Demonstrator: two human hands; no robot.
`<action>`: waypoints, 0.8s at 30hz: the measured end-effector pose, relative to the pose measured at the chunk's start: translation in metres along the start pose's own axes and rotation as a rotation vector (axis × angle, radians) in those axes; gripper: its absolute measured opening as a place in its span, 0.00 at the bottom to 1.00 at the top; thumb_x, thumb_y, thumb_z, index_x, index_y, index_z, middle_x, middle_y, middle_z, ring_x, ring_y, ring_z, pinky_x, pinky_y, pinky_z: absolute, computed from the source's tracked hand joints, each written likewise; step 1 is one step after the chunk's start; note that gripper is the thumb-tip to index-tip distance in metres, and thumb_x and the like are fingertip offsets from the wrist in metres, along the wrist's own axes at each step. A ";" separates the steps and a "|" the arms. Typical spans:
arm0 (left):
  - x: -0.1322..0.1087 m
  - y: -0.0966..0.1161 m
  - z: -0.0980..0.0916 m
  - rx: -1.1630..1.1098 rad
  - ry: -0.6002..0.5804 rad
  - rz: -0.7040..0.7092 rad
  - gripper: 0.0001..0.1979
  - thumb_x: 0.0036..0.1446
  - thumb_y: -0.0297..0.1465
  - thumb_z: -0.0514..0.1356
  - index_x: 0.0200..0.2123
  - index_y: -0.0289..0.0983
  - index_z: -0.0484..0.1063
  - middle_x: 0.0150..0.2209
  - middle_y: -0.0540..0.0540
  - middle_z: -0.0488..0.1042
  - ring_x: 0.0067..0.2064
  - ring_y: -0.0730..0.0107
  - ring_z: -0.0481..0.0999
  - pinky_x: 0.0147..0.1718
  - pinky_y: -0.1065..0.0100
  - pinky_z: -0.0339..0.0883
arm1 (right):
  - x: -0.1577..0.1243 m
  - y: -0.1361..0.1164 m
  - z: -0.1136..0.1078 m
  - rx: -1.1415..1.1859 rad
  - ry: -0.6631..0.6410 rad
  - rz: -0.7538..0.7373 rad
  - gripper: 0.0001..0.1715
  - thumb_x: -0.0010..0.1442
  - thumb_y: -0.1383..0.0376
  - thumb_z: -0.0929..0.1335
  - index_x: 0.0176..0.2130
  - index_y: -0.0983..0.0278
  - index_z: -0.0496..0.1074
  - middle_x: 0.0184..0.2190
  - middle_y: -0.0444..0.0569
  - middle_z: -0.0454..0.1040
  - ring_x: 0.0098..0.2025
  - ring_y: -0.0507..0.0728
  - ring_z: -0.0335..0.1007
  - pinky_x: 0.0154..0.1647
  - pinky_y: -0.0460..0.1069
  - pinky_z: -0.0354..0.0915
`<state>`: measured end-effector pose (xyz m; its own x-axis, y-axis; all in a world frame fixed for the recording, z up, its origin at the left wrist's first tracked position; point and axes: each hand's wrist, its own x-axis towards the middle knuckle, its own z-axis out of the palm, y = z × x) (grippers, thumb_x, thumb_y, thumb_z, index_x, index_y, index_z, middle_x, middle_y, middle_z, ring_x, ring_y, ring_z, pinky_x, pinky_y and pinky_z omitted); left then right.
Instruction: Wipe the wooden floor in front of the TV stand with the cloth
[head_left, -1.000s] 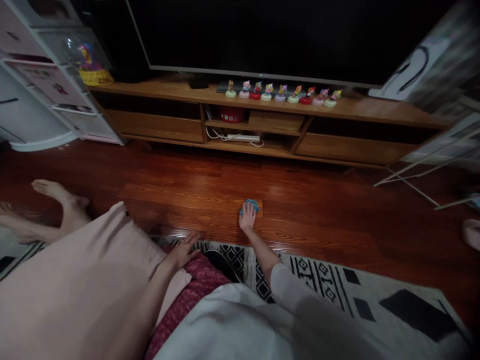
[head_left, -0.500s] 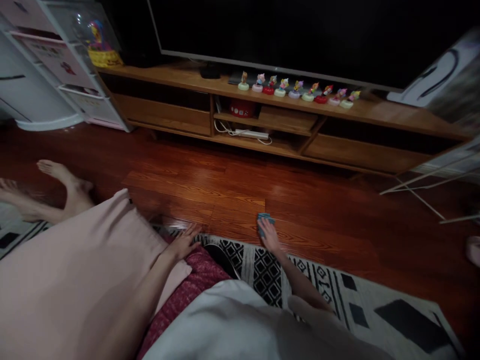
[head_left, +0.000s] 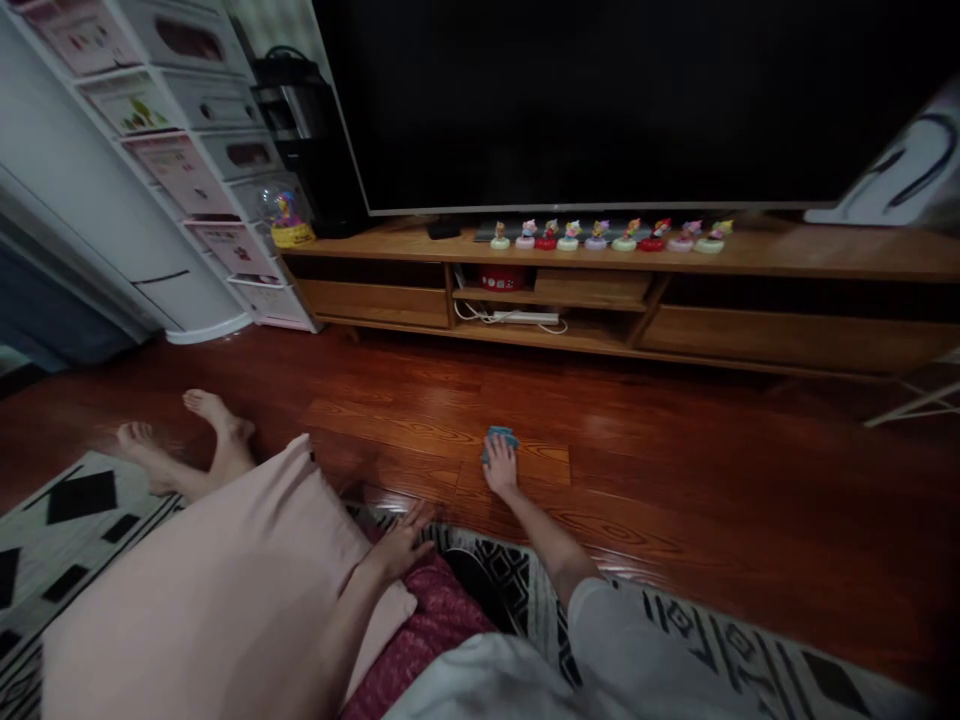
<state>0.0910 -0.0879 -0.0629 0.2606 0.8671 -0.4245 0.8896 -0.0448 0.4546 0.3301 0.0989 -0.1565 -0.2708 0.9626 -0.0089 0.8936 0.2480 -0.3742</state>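
My right hand [head_left: 500, 468] lies with its fingers spread on a small blue cloth [head_left: 501, 434], pressing it flat against the reddish wooden floor [head_left: 405, 400]. Part of the cloth shows beyond the fingertips and along the left side of the hand. My left hand [head_left: 407, 545] rests palm down with fingers apart, holding nothing, over the dark red clothing [head_left: 442, 610] on my lap, beside the pink pillow [head_left: 217, 590]. The patterned rug [head_left: 720, 640] runs beneath me, its edge between me and the bare floor.
A wooden TV stand [head_left: 390, 245] crosses the view ahead, bearing a large screen [head_left: 600, 100] and a row of small figurines [head_left: 598, 235]. Bare feet [head_left: 217, 415] lie at the left. White drawers [head_left: 247, 250] stand behind them. A white metal frame [head_left: 915, 405] is at the right.
My right hand and the cloth have moved forward and left over the floor, away from the rug's edge. The view has shifted, showing more at the left. My left hand stays on my lap.
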 end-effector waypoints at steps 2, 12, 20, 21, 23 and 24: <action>0.001 -0.002 0.002 0.002 -0.004 -0.003 0.34 0.66 0.41 0.54 0.72 0.40 0.53 0.75 0.41 0.44 0.75 0.52 0.43 0.71 0.48 0.44 | -0.017 -0.037 0.017 0.014 -0.088 -0.192 0.45 0.58 0.66 0.68 0.71 0.55 0.55 0.74 0.47 0.48 0.76 0.57 0.36 0.73 0.57 0.38; -0.001 0.000 0.000 -0.038 0.013 0.015 0.34 0.67 0.43 0.54 0.72 0.40 0.53 0.74 0.42 0.48 0.75 0.53 0.44 0.71 0.49 0.43 | -0.069 0.056 -0.006 0.014 -0.263 -0.508 0.50 0.54 0.70 0.64 0.73 0.55 0.51 0.75 0.45 0.44 0.76 0.56 0.34 0.74 0.59 0.38; 0.000 0.003 0.000 -0.020 -0.001 0.012 0.34 0.65 0.41 0.54 0.72 0.43 0.53 0.75 0.43 0.45 0.75 0.52 0.40 0.70 0.47 0.43 | -0.047 0.133 -0.025 -0.009 0.354 0.421 0.46 0.62 0.66 0.57 0.75 0.61 0.39 0.76 0.54 0.39 0.76 0.64 0.34 0.71 0.69 0.41; 0.001 0.003 0.000 -0.017 -0.002 0.012 0.34 0.65 0.41 0.54 0.72 0.44 0.53 0.75 0.44 0.45 0.75 0.52 0.40 0.70 0.47 0.43 | -0.043 0.119 -0.019 0.018 0.396 0.474 0.46 0.63 0.66 0.57 0.75 0.61 0.37 0.76 0.56 0.38 0.76 0.65 0.33 0.71 0.71 0.40; 0.001 0.002 0.000 -0.017 -0.001 0.014 0.34 0.65 0.41 0.55 0.72 0.44 0.53 0.75 0.45 0.45 0.75 0.52 0.40 0.70 0.48 0.43 | -0.037 0.079 -0.005 0.038 0.373 0.469 0.46 0.63 0.66 0.57 0.75 0.63 0.38 0.75 0.58 0.39 0.76 0.66 0.32 0.71 0.71 0.38; 0.000 0.002 0.000 -0.018 0.002 0.014 0.34 0.66 0.41 0.55 0.72 0.44 0.53 0.75 0.44 0.46 0.75 0.52 0.41 0.71 0.48 0.43 | -0.035 0.056 0.003 0.029 0.306 0.411 0.46 0.62 0.66 0.58 0.75 0.64 0.40 0.75 0.58 0.39 0.76 0.66 0.32 0.72 0.70 0.38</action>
<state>0.0927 -0.0876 -0.0623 0.2724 0.8672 -0.4168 0.8788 -0.0478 0.4748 0.3890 0.0788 -0.1800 0.2216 0.9689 0.1101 0.8928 -0.1562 -0.4224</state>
